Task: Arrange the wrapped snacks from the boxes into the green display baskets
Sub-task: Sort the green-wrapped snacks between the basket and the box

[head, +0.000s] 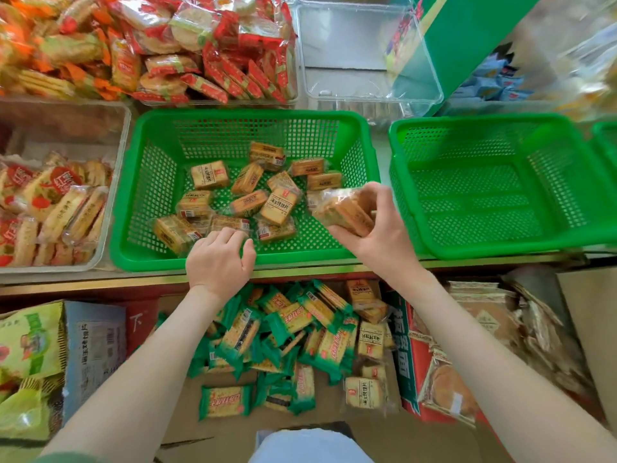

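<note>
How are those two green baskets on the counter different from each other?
The left basket holds a scatter of tan wrapped snacks; the right basket holds nothing. Both hands are at the left one: the right hand grips snacks over it, the left hand rests on its front rim. The right basket sits tilted. Both are green perforated plastic.

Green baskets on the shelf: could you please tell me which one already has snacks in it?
The left green basket, under both hands, holds tan wrapped snacks. The right green basket beside it shows only bare mesh.
</note>
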`<state>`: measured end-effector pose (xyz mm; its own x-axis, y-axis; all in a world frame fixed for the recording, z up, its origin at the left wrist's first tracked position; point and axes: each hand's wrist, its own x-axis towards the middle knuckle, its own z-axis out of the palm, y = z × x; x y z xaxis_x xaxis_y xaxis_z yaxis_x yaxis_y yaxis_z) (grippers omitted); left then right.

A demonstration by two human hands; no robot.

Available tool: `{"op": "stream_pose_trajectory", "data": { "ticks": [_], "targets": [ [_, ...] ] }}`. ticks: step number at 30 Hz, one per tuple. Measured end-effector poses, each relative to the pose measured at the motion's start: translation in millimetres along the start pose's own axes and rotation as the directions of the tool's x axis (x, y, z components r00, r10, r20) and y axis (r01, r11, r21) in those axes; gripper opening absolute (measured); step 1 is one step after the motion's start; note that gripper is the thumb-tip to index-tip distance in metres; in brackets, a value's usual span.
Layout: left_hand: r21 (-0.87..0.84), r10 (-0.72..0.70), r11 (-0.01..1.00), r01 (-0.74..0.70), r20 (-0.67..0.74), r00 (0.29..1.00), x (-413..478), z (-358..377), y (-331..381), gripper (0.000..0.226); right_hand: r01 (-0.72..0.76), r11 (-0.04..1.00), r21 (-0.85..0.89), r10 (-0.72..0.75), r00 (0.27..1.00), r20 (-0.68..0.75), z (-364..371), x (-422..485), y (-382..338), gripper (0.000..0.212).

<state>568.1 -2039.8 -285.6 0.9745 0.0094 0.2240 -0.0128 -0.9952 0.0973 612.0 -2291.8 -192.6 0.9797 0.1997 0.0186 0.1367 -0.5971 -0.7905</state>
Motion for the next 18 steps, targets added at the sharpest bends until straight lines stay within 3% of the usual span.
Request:
{"op": "stream_pose_trajectory", "data": {
  "ticks": [1,3,5,9,13,16,18],
  "targets": [
    [0.001,0.001,1.000,-0.001,0.018,1.000,0,0,0,0.048,-0.084,0.982,0.168,0.085,0.996,-0.001,-8,-16,-3,0.058],
    [0.003,0.001,1.000,-0.001,0.042,0.999,0,0,0,0.049,-0.258,0.822,0.508,0.248,0.965,0.089,-19,-47,5,0.052],
    [0.000,-0.002,1.000,0.002,0.055,0.998,-1,-1,0,0.050,-0.421,0.642,0.641,0.381,0.901,0.210,-22,-78,29,0.052],
    [-0.020,-0.016,1.000,0.018,0.077,0.997,-1,-5,4,0.052,-0.637,0.523,0.566,0.580,0.753,0.311,-9,-135,82,0.054],
    [-0.033,-0.039,0.999,0.042,0.081,0.996,-1,-10,7,0.057,-0.794,0.438,0.422,0.760,0.578,0.299,15,-166,123,0.043],
    [-0.026,-0.030,0.999,0.032,0.072,0.997,-4,-8,7,0.058,-0.817,0.424,0.391,0.801,0.540,0.259,34,-182,158,0.054],
    [-0.024,-0.029,0.999,0.030,0.060,0.998,-4,-8,7,0.058,-0.803,0.474,0.361,0.784,0.571,0.242,40,-185,168,0.069]
  ]
}}
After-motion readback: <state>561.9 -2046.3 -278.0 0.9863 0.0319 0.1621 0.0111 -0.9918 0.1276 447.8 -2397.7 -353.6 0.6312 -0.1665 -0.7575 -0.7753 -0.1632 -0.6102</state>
